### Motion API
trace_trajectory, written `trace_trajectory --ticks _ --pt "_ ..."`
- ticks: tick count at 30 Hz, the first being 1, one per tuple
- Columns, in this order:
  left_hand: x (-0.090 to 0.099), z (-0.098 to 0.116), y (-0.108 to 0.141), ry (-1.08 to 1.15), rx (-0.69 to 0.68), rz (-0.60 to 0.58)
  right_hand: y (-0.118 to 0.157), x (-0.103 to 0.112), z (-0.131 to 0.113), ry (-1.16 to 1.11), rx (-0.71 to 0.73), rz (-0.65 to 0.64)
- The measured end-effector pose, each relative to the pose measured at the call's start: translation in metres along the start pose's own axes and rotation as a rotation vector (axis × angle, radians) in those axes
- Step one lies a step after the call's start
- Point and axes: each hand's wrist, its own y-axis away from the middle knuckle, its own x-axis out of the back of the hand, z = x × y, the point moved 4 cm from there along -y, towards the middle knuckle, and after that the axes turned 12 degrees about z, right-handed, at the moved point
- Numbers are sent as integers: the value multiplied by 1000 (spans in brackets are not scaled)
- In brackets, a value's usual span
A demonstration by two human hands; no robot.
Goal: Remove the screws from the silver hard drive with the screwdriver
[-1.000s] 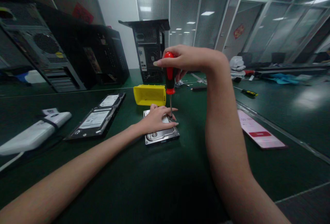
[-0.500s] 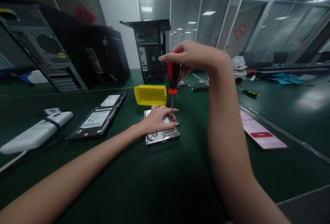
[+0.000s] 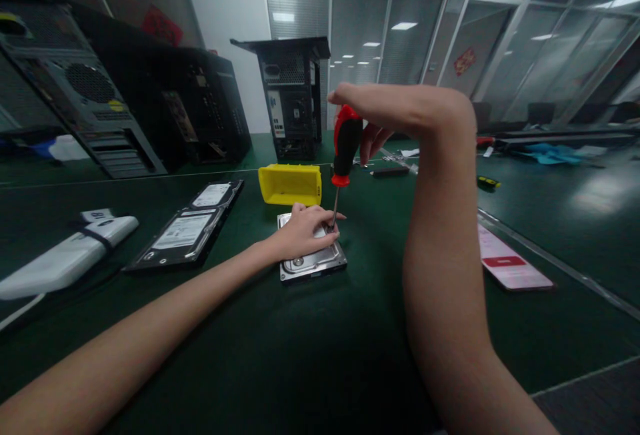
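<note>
A silver hard drive (image 3: 313, 265) lies flat on the green table. Across its top rests my left hand (image 3: 303, 231), gripping the drive, with thumb and fingers on either side of a screwdriver's tip. The screwdriver (image 3: 347, 141) has a red and black handle and leans slightly, its handle tipped right and its tip down on the drive's right part. My right hand (image 3: 373, 111) holds the handle from above, palm over its end, some fingers hidden behind it. Exactly where the tip sits is hard to make out. Just behind the drive stands a yellow plastic bin (image 3: 290, 185).
Two more hard drives (image 3: 185, 229) lie to the left, beside a white power strip (image 3: 65, 255). Computer cases (image 3: 295, 98) stand along the back. At right are a pink-screened phone (image 3: 515, 261) and a yellow and black tool handle (image 3: 489, 183).
My right hand has shifted right and its grip on the handle has changed, the wrist bending more. The screwdriver has gone from nearly upright to leaning right. My left hand stays on the drive.
</note>
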Motion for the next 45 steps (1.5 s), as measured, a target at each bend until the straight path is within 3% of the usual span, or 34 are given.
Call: trace_trajectory --ticks 7,16,21,28,34,39,45 --pt "2 1 -3 28 83 34 -3 -5 -6 -16 105 -12" --pt "4 0 -3 63 76 37 -2 -4 -5 32 91 -15" --pt "3 -3 -3 57 68 50 0 -7 -11 23 203 16" --pt "0 -7 -3 71 61 55 -1 -13 -14 -7 191 36" --pt "0 -5 -3 56 73 35 -5 -13 -15 -3 299 34" --pt "2 -1 -3 74 73 28 -7 -13 -13 41 297 10" --pt "2 -2 -3 81 80 25 -4 -11 -15 68 334 66"
